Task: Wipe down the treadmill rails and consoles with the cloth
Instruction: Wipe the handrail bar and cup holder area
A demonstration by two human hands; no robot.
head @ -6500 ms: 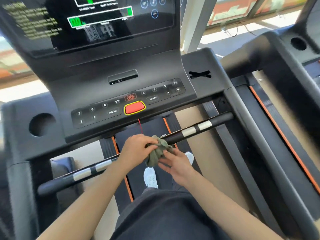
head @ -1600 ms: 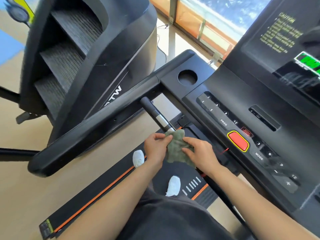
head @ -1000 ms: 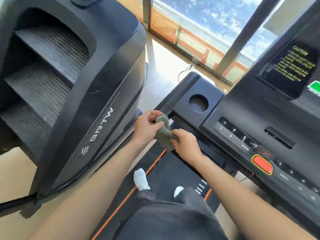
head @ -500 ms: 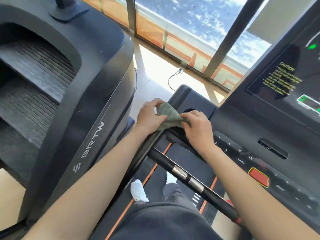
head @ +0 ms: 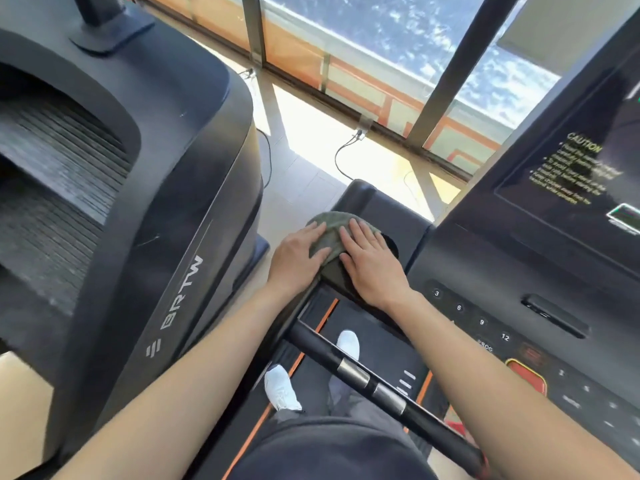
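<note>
— Where is the cloth right now?
— I have the crumpled grey-green cloth (head: 329, 233) lying on the black plastic corner panel (head: 391, 209) of the treadmill console, just left of the round cup-holder hole (head: 392, 247) and lapping over its rim

— And the hands?
— Both lie flat on the cloth, fingers straight, pressing down rather than curling round it. My left hand (head: 299, 258) covers the cloth's left edge. My right hand (head: 372, 265) lies on its right part and hides much of the cup-holder hole. They sit side by side, close, with a strip of cloth showing between them

— What else do you see?
— Nearer me than the hole, the black crossbar handle (head: 363, 375) with two silver bands slants over the belt, and my white shoes (head: 282, 388) stand under it. Right of the hole, the number keys (head: 481, 322) run down to the red stop button (head: 526, 374). Above and right of the hole is the dark screen (head: 571, 168) with yellow caution text. Left of the hole, across a strip of floor, stands a big black stair machine (head: 156, 202)
</note>
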